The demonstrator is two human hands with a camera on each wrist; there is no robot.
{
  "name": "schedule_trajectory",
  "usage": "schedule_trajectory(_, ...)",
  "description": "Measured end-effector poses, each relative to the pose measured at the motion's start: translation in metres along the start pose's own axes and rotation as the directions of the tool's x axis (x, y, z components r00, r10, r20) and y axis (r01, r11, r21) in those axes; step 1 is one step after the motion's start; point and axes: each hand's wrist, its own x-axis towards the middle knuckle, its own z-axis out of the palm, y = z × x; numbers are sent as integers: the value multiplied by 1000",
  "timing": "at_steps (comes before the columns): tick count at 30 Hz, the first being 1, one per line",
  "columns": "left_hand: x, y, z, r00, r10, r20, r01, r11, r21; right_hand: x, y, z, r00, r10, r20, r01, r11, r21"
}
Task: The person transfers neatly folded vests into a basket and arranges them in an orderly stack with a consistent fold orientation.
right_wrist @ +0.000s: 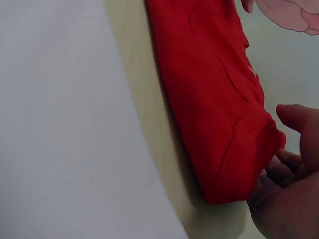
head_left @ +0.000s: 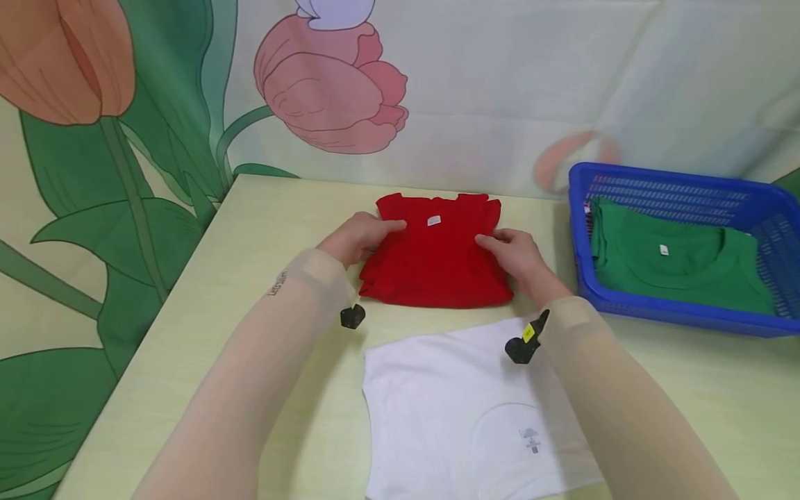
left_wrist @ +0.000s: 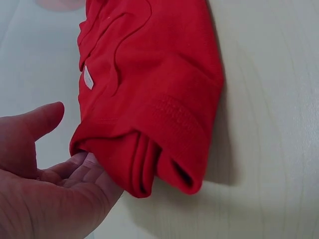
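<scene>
A folded red garment (head_left: 437, 264) with a small white neck label lies on the table. My left hand (head_left: 357, 239) is at its left side; in the left wrist view the fingers (left_wrist: 94, 174) reach under the folded edge, while the thumb stands apart from the cloth. At the opposite side is my right hand (head_left: 515, 253). Its fingers (right_wrist: 279, 172) likewise go beneath the edge in the right wrist view, with the thumb raised off the fabric. The fingertips under the garment are hidden. Nearer to me, a white shirt (head_left: 437, 403) lies flat, partly covered by the right forearm.
A blue plastic basket (head_left: 581, 278) stands at the right, holding a folded green shirt (head_left: 656, 257). Behind the table (head_left: 250, 229) hangs a floral-printed backdrop (head_left: 475, 90). Small black devices hang at both wrists.
</scene>
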Motion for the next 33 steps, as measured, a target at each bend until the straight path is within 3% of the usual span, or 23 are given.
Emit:
schedule_trajectory(7, -3, 0, 2, 998, 34, 48, -33, 999, -32, 0, 1, 0, 999, -20, -24, 17, 989, -146)
schedule_trajectory(15, -3, 0, 6, 996, 68, 55, -67, 998, -20, 3, 3, -1, 996, -79, -47, 66, 972, -227)
schedule_trajectory(29, 2, -5, 5, 999, 42, -8, -41, 999, 25, 4, -1, 0, 996, -75, -50, 63, 975, -215)
schedule_trajectory(33, 2, -7, 4, 999, 38, 7, -38, 999, 20, 3, 2, -1, 996, -83, -43, 72, 974, -214)
